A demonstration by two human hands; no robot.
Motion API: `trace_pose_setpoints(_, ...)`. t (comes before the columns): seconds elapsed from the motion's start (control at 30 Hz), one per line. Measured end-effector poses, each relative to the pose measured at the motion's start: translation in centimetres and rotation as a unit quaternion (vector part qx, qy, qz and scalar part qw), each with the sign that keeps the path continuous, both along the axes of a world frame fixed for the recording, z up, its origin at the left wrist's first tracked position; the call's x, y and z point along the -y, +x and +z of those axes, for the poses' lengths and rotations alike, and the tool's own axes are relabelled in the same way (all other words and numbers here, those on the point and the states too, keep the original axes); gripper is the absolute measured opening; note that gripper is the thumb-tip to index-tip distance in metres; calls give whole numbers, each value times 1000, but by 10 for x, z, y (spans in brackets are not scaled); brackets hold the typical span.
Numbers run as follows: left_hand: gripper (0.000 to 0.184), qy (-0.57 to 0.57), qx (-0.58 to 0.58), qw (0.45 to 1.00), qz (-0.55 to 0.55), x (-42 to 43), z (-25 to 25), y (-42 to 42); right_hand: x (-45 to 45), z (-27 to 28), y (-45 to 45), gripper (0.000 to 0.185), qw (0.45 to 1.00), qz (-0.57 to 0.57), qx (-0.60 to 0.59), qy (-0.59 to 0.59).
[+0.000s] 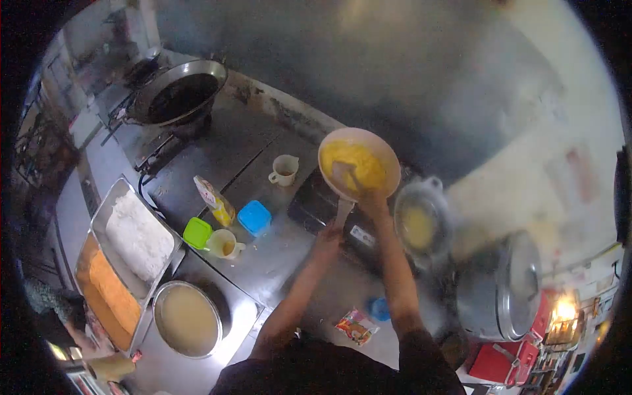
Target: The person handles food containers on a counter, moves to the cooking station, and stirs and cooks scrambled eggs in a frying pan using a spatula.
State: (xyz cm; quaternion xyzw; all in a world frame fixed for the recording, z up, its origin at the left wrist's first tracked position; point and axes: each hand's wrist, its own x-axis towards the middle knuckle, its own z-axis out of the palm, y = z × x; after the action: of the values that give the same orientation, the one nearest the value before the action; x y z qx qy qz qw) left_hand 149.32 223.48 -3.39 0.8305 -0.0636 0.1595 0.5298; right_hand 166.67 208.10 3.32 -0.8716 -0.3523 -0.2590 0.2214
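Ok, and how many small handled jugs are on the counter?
2: one jug left of the pan, another jug beside the green tub. More may be hidden.

A grey metal worktop (263,263) is seen. On it are placed a green square-lidded container (197,234), a blue square-lidded container (255,218), two pale plastic measuring cups (285,169) and a black flat stove (313,201).
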Motion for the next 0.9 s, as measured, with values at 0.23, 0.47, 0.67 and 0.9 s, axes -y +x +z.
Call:
trace_pose_setpoints(0.23,52,-484,-201,851,10,1,41,-22,15,6,70,38,987,-110,-64,-97)
trace_pose_setpoints(0.47,55,-460,-214,861,33,0,49,-11,51,75,-50,40,962,-39,-119,-242)
trace_pose_setpoints(0.67,50,-436,-218,872,26,4,86,-33,-8,55,22,41,979,-70,-112,-157)
trace_pose_setpoints(0.9,48,-279,-118,952,-40,-2,23,-12,89,128,17,43,904,-115,-283,-299)
